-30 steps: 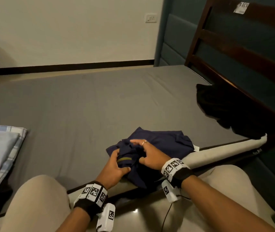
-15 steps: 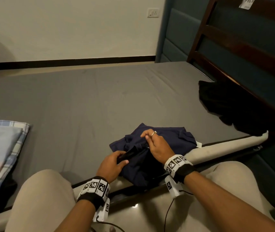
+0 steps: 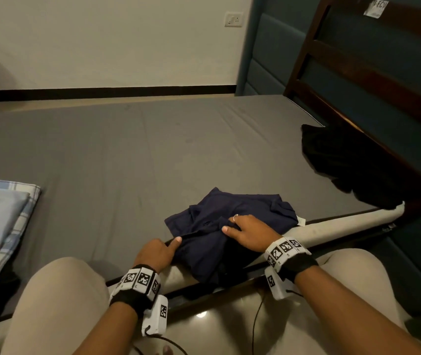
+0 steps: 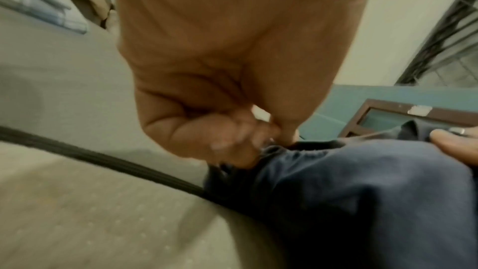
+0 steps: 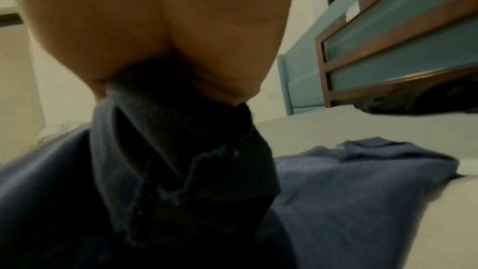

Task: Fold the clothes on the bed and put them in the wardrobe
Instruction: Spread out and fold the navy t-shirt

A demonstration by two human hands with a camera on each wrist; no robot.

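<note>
Sticker [image 3: 376, 7] on headboard [image 3: 373, 80] reads "ECV"

Dim warm indoor light lying evenly over the bed [image 3: 127, 162], a small glare spot showing on the glossy floor [image 3: 200, 314], straight lines bowing at the head view's edges, both wrist views coming out soft and grainy, close skin and cloth blurring.

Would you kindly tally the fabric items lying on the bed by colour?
Navy garment, gripped by the left hand and the right hand: 1
Black garment by the headboard: 1
Blue plaid bedding at the left edge: 1
Total: 3
</note>
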